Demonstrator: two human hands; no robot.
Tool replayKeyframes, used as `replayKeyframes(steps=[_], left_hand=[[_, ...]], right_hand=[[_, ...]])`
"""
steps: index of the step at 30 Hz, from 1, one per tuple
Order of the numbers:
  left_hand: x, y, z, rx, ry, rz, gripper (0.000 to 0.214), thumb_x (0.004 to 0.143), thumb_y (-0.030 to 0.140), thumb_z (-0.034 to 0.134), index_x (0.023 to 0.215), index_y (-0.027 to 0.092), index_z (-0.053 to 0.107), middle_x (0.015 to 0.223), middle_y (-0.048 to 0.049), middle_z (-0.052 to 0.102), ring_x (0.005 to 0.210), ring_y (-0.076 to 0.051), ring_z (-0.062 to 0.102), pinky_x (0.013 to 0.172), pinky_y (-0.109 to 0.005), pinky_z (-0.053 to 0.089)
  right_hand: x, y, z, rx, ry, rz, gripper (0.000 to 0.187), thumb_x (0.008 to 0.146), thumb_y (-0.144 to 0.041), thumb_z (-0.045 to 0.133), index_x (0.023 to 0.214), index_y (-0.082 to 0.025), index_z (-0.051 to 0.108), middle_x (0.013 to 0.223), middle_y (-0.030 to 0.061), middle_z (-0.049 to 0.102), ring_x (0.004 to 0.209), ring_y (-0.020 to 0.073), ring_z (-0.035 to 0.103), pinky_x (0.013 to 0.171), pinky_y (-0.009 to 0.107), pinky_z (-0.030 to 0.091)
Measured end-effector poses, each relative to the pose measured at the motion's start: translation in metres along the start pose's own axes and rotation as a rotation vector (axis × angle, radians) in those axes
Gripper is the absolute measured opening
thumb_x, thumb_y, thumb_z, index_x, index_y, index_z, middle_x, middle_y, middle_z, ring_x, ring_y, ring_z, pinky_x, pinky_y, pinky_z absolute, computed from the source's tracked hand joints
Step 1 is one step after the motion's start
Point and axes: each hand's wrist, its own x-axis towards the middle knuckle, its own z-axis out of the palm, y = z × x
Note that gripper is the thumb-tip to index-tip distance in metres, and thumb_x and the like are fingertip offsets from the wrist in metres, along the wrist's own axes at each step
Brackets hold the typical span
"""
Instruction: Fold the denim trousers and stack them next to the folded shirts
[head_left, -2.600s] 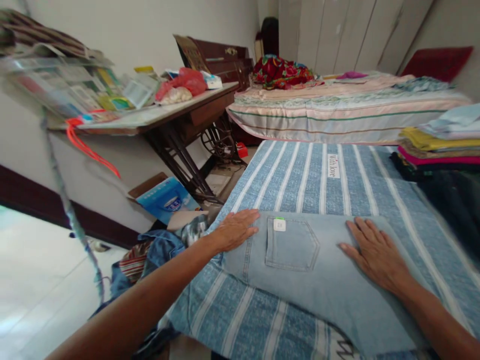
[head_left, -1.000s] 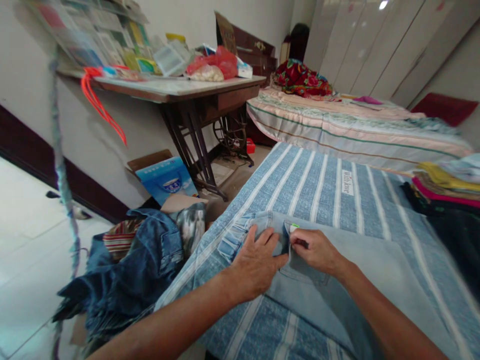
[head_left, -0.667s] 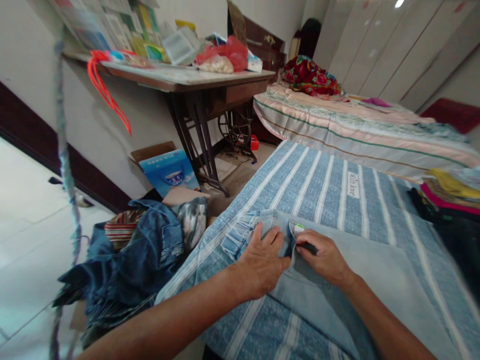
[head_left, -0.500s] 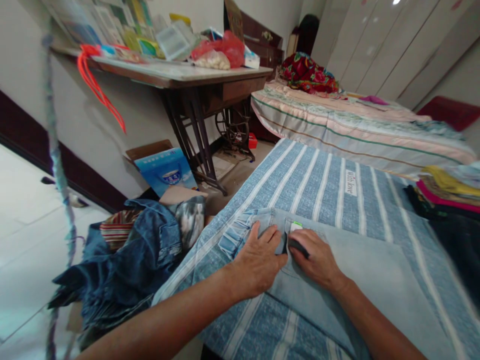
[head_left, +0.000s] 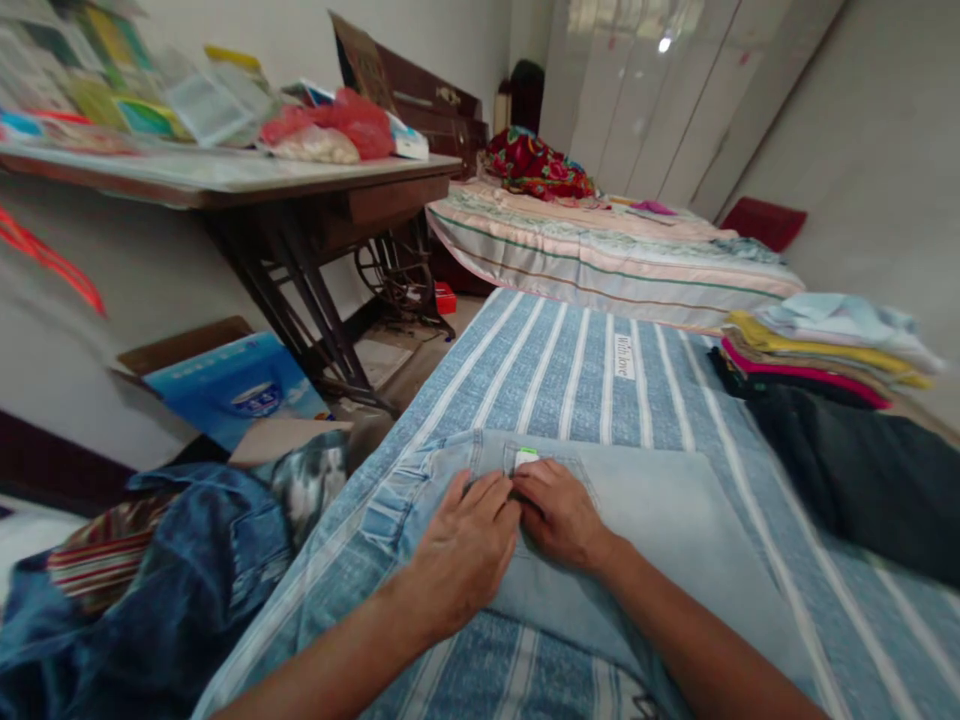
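Light blue jeans (head_left: 652,500) lie flat and folded on the striped bed cover, their gathered waistband (head_left: 394,505) at the left. A white and green label (head_left: 527,457) shows at the pocket, just beyond my fingers. My left hand (head_left: 469,545) rests on the denim with its fingers curled together at the pocket edge. My right hand (head_left: 559,515) meets it there, closed, fingertips against the left fingers. A small dark bit shows between the two hands; what the right fingers hold is mostly hidden.
Folded clothes (head_left: 817,360) are stacked at the right beside dark trousers (head_left: 862,460). Dark blue denim clothes (head_left: 187,570) lie heaped at the lower left, near a blue box (head_left: 240,390). A sewing-machine table (head_left: 300,185) stands at the left. Behind is another bed (head_left: 600,245).
The view has swung right. My left hand, spread flat before, has curled its fingers and come up against the right hand. The dark object under my right hand is now nearly covered.
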Motion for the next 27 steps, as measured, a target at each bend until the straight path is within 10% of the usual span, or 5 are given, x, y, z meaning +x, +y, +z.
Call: replayKeyframes(steps=[11,17,22,27], left_hand=[[0.02,0.002,-0.008,0.075,-0.132,-0.037,0.014,0.082,0.024,0.051,0.082,0.018,0.064,0.107,-0.0097,0.064,0.11,-0.025,0.054,0.101,-0.048,0.034],[0.056,-0.021,-0.013,0.106,-0.25,-0.081,0.032,0.08,0.025,0.051,0.11,0.015,0.058,0.128,-0.015,0.054,0.123,-0.03,0.045,0.101,-0.047,0.033],[0.103,-0.068,-0.007,-0.005,-0.577,-0.089,0.051,0.081,0.041,0.046,0.124,0.013,0.049,0.131,-0.0168,0.051,0.118,-0.03,0.048,0.097,-0.041,0.035],[0.143,-0.101,0.002,-0.262,-0.836,-0.035,0.049,0.066,0.051,0.058,0.098,0.014,0.063,0.094,-0.0055,0.067,0.09,-0.023,0.058,0.076,-0.027,0.041]], right_hand=[[-0.007,0.031,-0.029,-0.026,0.228,0.162,0.02,0.086,-0.015,0.044,0.088,-0.02,0.063,0.093,0.0073,0.065,0.092,0.0168,0.058,0.083,0.03,0.046],[-0.027,0.07,-0.085,-0.365,-0.153,0.556,0.024,0.083,-0.023,0.055,0.105,-0.017,0.063,0.11,0.01,0.062,0.107,0.0215,0.053,0.094,0.033,0.039],[-0.052,0.109,-0.12,-0.365,-0.334,0.694,0.043,0.081,-0.038,0.06,0.117,-0.016,0.06,0.118,0.0123,0.06,0.108,0.0257,0.055,0.092,0.035,0.04],[-0.054,0.137,-0.142,-0.347,-0.488,0.721,0.043,0.074,-0.039,0.067,0.113,-0.02,0.064,0.116,0.0084,0.063,0.105,0.025,0.057,0.085,0.031,0.042]])
